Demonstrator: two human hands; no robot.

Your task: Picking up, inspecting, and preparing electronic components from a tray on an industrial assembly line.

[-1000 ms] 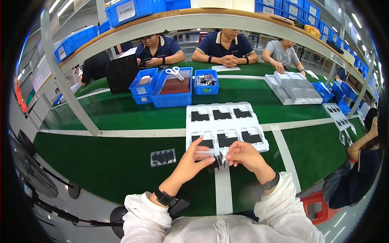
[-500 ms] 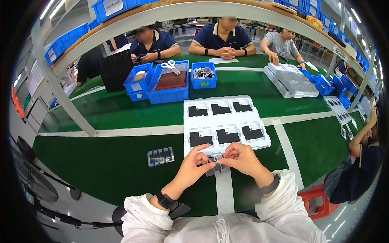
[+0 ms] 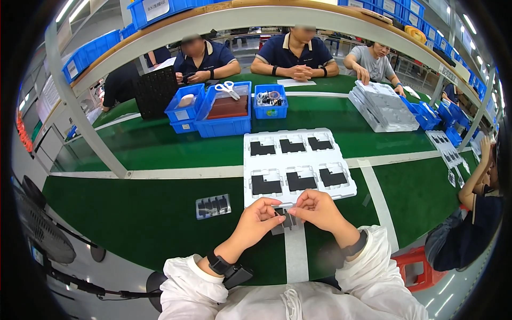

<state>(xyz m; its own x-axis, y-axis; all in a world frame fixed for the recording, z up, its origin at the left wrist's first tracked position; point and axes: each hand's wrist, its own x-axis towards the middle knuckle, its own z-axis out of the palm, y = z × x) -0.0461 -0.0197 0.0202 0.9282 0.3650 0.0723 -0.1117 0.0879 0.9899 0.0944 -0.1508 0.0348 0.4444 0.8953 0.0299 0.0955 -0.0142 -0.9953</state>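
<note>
Just below the near edge of a white plastic tray, my left hand and my right hand are close together. Each is in a pinch, thumb against the fingers, but whatever lies between the fingertips is too small to name. Beneath the fingertips is a small clear sheet with dark pieces, partly hidden by my hands. Set in the tray's pockets are several black L-shaped pieces. A similar clear sheet with black strips lies on the green mat, left of my left hand.
Blue bins stand past the tray, one with white scissors on top. Stacked clear trays are at the far right. A metal post rises at the left. Several people sit around the table.
My left index finger has come down from a raised position toward the thumb. My right hand has stayed almost in place at the small sheet.
</note>
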